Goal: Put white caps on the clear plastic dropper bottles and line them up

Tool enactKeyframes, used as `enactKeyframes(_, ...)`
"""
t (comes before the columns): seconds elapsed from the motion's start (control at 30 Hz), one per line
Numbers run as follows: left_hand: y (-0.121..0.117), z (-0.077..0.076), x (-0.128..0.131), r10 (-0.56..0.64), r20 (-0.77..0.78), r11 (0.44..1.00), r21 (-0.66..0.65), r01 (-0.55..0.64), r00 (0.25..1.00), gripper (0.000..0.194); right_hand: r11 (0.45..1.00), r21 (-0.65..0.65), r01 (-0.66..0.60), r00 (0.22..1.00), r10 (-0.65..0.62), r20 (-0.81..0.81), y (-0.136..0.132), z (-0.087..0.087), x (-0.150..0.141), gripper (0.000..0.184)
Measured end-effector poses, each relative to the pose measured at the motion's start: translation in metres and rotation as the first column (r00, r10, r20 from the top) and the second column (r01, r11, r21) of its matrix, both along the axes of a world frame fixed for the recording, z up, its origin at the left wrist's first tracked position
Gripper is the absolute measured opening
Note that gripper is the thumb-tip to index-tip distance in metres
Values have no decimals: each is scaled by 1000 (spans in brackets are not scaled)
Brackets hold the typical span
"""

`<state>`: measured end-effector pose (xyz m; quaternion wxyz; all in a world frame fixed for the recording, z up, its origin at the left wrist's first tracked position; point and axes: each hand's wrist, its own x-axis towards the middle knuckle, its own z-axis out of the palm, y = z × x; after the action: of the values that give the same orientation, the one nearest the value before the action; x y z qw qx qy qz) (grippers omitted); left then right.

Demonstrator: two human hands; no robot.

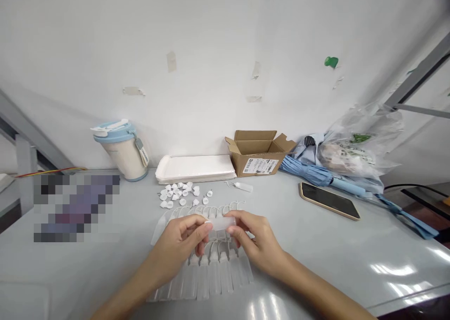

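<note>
From where I stand, the fingers of the left hand [179, 239] are closed in a pinch on one end of a small translucent bottle [222, 223], where a bit of white shows at the fingertips. Those of the right hand [259, 239] pinch its other end, so it lies sideways between the two hands, above the worktop [281, 231]. I can read no lettering on it.

Under and around the hands lie two rows of similar bottles [215, 277], with thin pale strands at their tops. Just beyond sit loose white caps [177, 192] and a lone bottle [243, 187].

Farther back, a white stack [197, 166] rests beside an open cardboard box [240, 164]; its white label [260, 166] carries print and codes too small to read. The tumbler [123, 158] has a tag [142, 152] whose writing I cannot make out. On the right, a plastic bag [379, 128] bears green printing, also illegible.
</note>
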<state>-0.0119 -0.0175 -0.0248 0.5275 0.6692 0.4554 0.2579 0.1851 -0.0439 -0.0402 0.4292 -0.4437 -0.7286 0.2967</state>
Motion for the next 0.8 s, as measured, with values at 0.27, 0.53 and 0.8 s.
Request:
enactKeyframes(0.27, -7, -2, 2, 27, -78, 978, 208, -10, 997, 20, 974, -225, -21, 995, -1, -98, 2, -1, -1, 31)
enactKeyframes(0.53, -2, 0, 1, -87, 6, 993, -77, 88, 996, 47, 989, -144, -32, 993, 14, -121, 0, -1, -2, 25)
enactKeyframes(0.8, -4, 0, 1, -131, 173, 950, -258, 174, 976, 43, 998, -70, 7, 994, -14, -104, -2, 0, -2, 23)
